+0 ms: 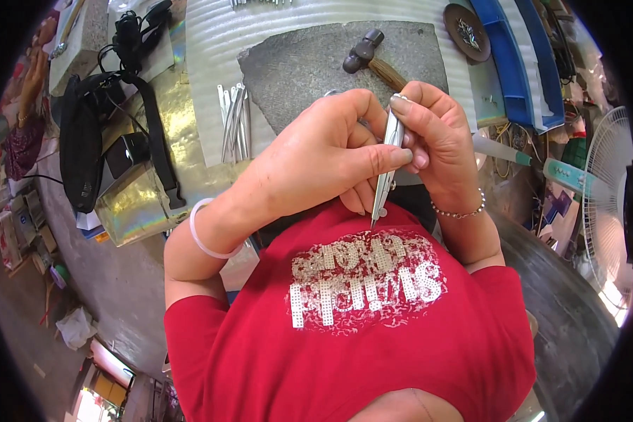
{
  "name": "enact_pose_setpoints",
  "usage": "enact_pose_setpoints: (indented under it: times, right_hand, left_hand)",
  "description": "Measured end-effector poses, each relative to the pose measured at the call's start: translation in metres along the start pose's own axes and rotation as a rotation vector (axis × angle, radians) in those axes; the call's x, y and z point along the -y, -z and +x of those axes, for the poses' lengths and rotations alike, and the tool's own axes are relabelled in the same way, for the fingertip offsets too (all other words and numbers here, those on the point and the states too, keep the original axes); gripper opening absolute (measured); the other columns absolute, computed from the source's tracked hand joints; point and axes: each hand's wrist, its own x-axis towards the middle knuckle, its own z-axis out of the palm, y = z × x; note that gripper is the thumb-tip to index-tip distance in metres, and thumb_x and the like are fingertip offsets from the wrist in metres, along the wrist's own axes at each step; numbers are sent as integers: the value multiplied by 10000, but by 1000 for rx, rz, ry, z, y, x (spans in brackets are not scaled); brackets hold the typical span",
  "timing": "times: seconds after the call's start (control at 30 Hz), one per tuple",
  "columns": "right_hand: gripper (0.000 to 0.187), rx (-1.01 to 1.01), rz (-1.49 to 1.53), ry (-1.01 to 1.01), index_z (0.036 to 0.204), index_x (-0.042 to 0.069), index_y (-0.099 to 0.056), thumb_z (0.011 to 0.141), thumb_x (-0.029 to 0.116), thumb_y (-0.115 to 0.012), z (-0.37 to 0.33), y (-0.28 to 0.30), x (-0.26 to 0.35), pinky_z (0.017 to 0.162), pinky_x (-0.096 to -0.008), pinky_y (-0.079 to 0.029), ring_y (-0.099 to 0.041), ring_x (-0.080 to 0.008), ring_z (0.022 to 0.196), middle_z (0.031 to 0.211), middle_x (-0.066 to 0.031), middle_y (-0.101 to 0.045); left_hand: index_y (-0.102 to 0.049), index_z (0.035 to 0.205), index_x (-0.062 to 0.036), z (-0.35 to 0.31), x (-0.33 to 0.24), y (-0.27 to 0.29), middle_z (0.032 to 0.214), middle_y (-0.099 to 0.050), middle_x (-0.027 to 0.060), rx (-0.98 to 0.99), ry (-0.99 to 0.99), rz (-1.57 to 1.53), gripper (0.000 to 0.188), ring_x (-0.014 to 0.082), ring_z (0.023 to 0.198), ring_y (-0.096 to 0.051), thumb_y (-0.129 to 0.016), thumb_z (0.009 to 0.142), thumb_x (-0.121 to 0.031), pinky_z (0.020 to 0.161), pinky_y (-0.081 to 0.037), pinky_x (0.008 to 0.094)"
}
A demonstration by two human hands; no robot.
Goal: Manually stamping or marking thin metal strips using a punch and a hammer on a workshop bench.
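Both hands meet in front of my chest around a slim silver drawing compass (385, 188), its legs together and its sharp point downward. My left hand (323, 144) is closed on it, the thumb pressed across its middle. My right hand (439, 133) pinches its top end between thumb and fingers; the fingers partly hide the joint. Small round screws stick out near the lower end. Beyond the hands, a hammer (363, 53) with a wooden handle lies on a dark stone slab (295, 67). A bundle of thin silver metal strips (238, 130) is left of the slab.
White foam sheeting (207, 42) covers the table under the slab. A brown dish (466, 34) of small metal parts and a blue tray (503, 60) stand at the far right. Black straps and a pouch (81, 151) lie left. A fan (605, 183) is right. Another person's hand (34, 77) shows far left.
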Motion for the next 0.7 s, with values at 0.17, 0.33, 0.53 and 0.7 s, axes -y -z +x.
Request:
enact_pose_setpoints:
  times: [0.17, 0.33, 0.53, 0.7]
  right_hand:
    - [126, 4, 35, -4, 787, 48, -554, 875, 126, -598, -3, 2, -6, 353, -172, -329, -420, -30, 388, 586, 1, -542]
    - [135, -31, 59, 91, 791, 46, -527, 889, 129, -570, -21, -2, -6, 348, -173, -318, -403, -25, 388, 591, -11, -539]
    - [132, -119, 40, 199, 801, 45, -518, 894, 125, -567, -40, 2, -13, 352, -158, -314, -401, -27, 387, 600, -17, -540]
    - [126, -98, 235, 77, 800, 48, -518, 891, 119, -568, -45, 15, -14, 360, -165, -329, -389, -26, 391, 613, -19, -539]
  left_hand:
    - [-444, 887, -1, -1, -3, -1, 569, -569, 43, 4, 60, -1, 262, 101, 463, -585, -650, 858, -161, 391, -460, 189]
    - [-432, 876, -9, -4, -14, -4, 588, -567, 47, 127, 61, 65, 254, 96, 496, -595, -641, 865, -154, 416, -466, 196]
    - [-451, 829, 24, -3, -17, -15, 598, -578, 113, 192, 52, 83, 216, 162, 507, -619, -622, 859, -103, 417, -479, 252]
    - [-430, 851, 17, 8, -12, -25, 583, -578, 107, 208, 131, 18, 223, 189, 533, -639, -559, 913, -154, 456, -527, 272]
